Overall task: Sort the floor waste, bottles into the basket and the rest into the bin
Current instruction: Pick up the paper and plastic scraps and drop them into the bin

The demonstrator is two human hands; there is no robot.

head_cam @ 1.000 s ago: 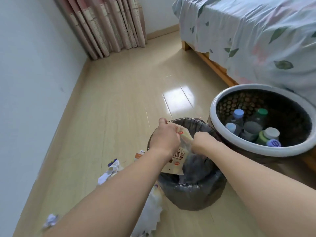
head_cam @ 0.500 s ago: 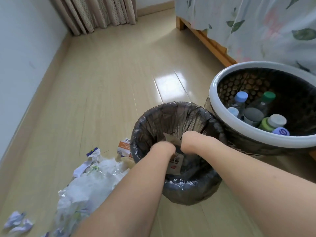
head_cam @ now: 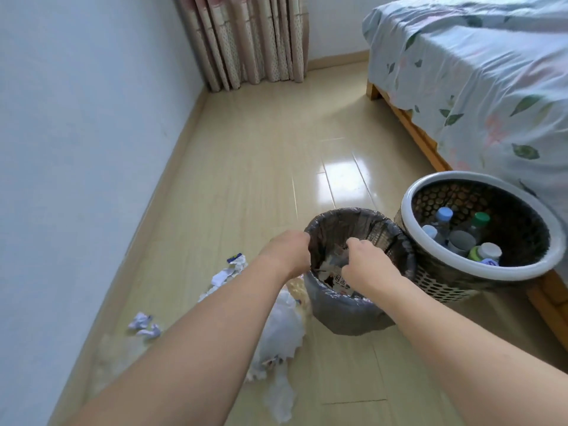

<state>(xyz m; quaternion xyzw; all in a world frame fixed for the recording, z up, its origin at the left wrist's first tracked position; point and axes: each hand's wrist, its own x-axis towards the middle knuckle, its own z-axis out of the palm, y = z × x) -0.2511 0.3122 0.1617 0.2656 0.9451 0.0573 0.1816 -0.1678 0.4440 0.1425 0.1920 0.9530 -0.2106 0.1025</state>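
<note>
Crumpled white plastic bag (head_cam: 281,333) on floor (head_cam: 246,179) nearest, under left forearm; paper scraps (head_cam: 144,325) further left. Left hand (head_cam: 287,252) at near-left rim of bin (head_cam: 353,315), fingers curled, whether gripping liner cannot tell. Right hand (head_cam: 365,259) over bin mouth, fingers curled down; hold on anything unclear. Wrapper (head_cam: 339,279) inside bin below it. Basket (head_cam: 479,272) touching bin on right, bottles (head_cam: 461,241) standing inside. Bed (head_cam: 476,87) beyond, curtain (head_cam: 252,41) farthest.
</note>
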